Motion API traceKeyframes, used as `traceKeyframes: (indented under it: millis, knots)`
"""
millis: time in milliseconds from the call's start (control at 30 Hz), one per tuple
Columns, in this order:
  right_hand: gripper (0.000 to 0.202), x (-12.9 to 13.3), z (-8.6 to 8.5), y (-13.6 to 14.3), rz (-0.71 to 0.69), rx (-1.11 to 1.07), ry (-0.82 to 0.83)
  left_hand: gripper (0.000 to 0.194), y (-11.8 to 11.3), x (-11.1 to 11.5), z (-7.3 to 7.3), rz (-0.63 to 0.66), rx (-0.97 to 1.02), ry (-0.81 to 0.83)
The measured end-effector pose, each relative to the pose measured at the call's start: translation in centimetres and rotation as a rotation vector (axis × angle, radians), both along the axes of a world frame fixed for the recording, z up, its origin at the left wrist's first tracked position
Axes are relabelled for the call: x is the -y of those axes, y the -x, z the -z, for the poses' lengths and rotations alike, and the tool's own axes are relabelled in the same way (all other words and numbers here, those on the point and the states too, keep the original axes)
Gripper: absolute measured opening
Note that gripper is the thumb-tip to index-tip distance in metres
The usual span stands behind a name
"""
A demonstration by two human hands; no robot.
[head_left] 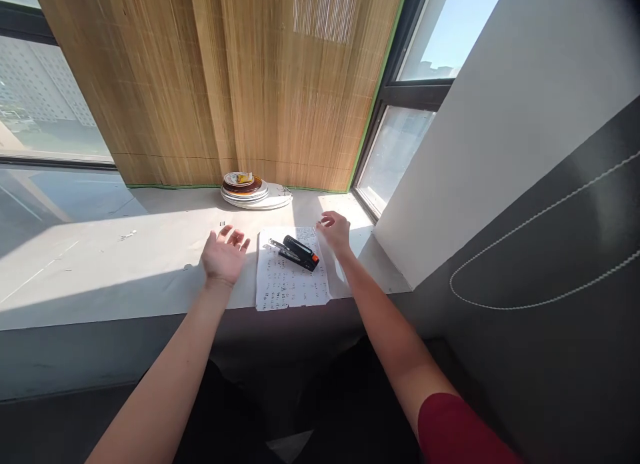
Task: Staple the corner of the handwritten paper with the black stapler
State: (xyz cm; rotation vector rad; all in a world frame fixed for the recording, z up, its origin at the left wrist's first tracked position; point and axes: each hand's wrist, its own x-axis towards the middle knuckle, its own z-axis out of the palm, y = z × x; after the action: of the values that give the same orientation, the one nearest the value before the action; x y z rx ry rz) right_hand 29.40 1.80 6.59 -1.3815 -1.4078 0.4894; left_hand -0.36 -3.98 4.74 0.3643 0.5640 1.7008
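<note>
A black stapler (300, 254) with an orange mark lies opened out on handwritten paper (287, 291), its silver inner rail (281, 245) showing. The paper rests on the white window sill, its lower edge ragged at the sill's front. To the left of the paper, my left hand (223, 256) is held palm up with loosely bent fingers apart and nothing in it. By the paper's upper right corner is my right hand (335, 232), thumb and fingers brought together; whatever may be between the fingertips is too small to make out.
Stacked plates (246, 194) stand at the back of the sill (165, 251), below a bamboo blind (280, 104). Small white bits (128, 235) lie on the left. A slanting wall (480, 131) closes the right side, where a beaded cord (520, 309) hangs.
</note>
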Motion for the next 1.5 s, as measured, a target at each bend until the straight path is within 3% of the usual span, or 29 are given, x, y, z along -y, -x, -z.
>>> traceKeyframes:
  millis: [133,300,367,467,600,667,767,933,1033,1133,1300,1500]
  knots:
    - [0.034,-4.3,1.4,-7.0,0.294,0.190,0.023,0.019,0.2,-0.1,-0.2,-0.032,0.005,0.051]
    - [0.025,-8.6,3.9,-9.2,0.273,0.228,0.157,0.012,0.3,-0.1,0.5,-0.074,-0.063,0.052]
    - [0.018,-9.4,4.9,-9.4,0.262,0.215,0.188,0.013,0.4,-0.5,0.8,-0.092,-0.174,0.049]
    - [0.017,-9.8,5.8,-9.8,0.242,0.194,0.202,0.009,1.1,-2.3,0.5,-0.179,-0.687,0.034]
    - [0.022,-9.8,5.9,-10.4,0.210,0.157,0.188,0.011,2.9,-6.8,-1.5,-0.429,-1.790,0.161]
    - [0.017,-10.0,5.9,-10.3,0.226,0.177,0.119,0.013,3.7,-8.9,-1.9,-0.491,-1.912,0.292]
    - [0.008,-10.0,5.7,-9.5,0.207,0.281,-0.103,0.024,4.2,-11.0,-0.9,-0.546,-1.986,0.437]
    - [0.017,-9.1,5.0,-6.8,-0.173,0.374,-0.329,0.030,4.5,-11.7,1.2,-0.403,-2.140,0.474]
    - [0.018,-8.7,5.1,-5.7,-0.326,0.386,-0.330,0.036,4.9,-11.7,1.6,-0.333,-2.192,0.558]
    - [0.017,-8.6,5.4,-5.3,-0.359,0.361,-0.293,0.035,5.4,-11.8,1.8,-0.344,-2.170,0.557]
    - [0.020,-7.8,4.9,-5.2,-0.428,0.246,-0.204,0.018,5.9,-12.3,2.2,-0.379,-2.038,0.424]
    - [0.044,-5.6,3.1,-3.5,-0.701,0.200,-0.104,0.010,4.9,-12.3,2.4,-0.368,-1.873,0.180]
